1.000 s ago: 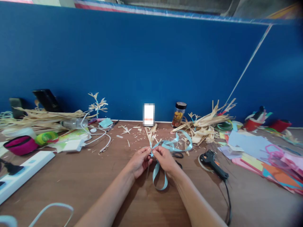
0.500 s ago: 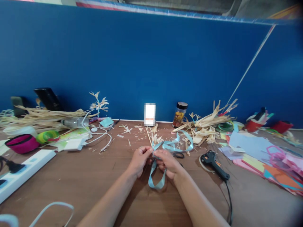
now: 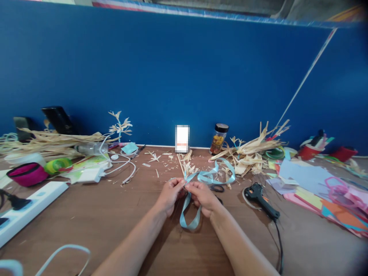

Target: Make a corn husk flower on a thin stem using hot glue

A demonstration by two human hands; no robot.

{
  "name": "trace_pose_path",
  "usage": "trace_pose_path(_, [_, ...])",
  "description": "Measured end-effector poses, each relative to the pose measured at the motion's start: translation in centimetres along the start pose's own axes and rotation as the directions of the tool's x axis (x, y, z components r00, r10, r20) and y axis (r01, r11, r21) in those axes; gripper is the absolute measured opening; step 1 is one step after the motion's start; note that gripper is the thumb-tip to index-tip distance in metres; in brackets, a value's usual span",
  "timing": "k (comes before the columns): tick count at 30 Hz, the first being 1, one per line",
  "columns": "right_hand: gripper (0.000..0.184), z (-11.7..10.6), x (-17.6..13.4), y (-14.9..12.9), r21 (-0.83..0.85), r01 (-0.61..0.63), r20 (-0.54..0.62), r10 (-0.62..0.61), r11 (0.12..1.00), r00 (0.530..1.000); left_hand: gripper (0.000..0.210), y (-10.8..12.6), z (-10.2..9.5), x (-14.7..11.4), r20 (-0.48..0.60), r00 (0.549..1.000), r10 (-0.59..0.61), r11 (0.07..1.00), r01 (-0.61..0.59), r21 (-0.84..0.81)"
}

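Observation:
My left hand (image 3: 171, 193) is closed, thumb and fingertips pinching the stem of a dried-husk flower (image 3: 189, 168). Close against it, my right hand (image 3: 202, 194) is closed on a light blue ribbon (image 3: 190, 221). The ribbon hangs in a loop below both hands, and another length curls over the table to the right. Pale petals of the flower point away from me, just beyond the fingertips. The exact spot where ribbon meets stem is hidden by the fingers. Partly behind the right hand lie the black handles of what look like scissors (image 3: 217, 188).
A black glue gun (image 3: 261, 200) with its cord lies right of my arms. Dried husks (image 3: 253, 153) and a lidded jar (image 3: 219, 138) stand at the back right. Coloured paper (image 3: 304, 174) is far right. A white power strip (image 3: 34, 211) and pink pouch (image 3: 27, 175) are left.
The right hand's fingers have shifted slightly in toward the left hand's fingertips. The ribbon loop hangs almost as before, and the other things stay in place.

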State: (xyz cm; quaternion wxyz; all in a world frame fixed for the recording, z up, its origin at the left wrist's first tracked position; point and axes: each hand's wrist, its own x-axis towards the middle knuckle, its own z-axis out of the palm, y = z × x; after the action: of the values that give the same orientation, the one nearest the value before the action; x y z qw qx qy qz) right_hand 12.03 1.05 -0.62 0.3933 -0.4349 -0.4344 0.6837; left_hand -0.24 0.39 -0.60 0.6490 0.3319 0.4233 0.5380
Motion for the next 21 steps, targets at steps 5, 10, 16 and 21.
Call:
trace_pose_path(5, [0.026, 0.27, -0.29, -0.22, 0.056, 0.001, 0.036, -0.003, 0.998, 0.999, 0.018, -0.05, -0.31, 0.15, 0.125, 0.992, -0.021, 0.990, 0.039, -0.139])
trace_pose_path(10, [0.027, -0.13, -0.15, -0.19, 0.121, -0.040, 0.122, 0.025, 0.992, 0.992, 0.013, -0.18, -0.55, 0.35, 0.217, 0.976, -0.013, 0.974, 0.062, -0.218])
trace_pose_path(16, [0.029, -0.46, -0.23, -0.29, 0.194, -0.091, 0.232, 0.044, 0.977, 0.972, 0.009, -0.07, -0.55, 0.05, 0.252, 0.965, -0.066, 0.952, 0.137, -0.273])
trace_pose_path(21, [0.026, 0.07, -0.75, -0.74, 0.228, -0.037, 0.200, -0.010, 0.973, 0.980, 0.013, 0.29, -0.50, -0.19, 0.271, 0.958, -0.094, 0.952, 0.166, -0.256])
